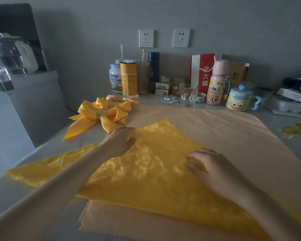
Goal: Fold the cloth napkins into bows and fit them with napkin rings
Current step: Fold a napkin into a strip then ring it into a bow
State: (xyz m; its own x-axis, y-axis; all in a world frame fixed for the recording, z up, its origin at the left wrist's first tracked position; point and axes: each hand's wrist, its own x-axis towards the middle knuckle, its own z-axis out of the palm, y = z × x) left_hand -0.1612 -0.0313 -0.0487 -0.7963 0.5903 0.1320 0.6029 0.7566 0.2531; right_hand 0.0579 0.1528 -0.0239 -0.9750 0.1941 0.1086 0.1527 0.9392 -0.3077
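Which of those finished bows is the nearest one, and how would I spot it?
Start at the grey cabinet on the left of the counter; the finished bows sit just right of it. The nearest bow lies in front of the others, closest to the left hand. Unlike the peach bow at the back, it is bright yellow, and one long tail points toward the counter's left edge.

Glass mug, cartoon bottle, kettle.
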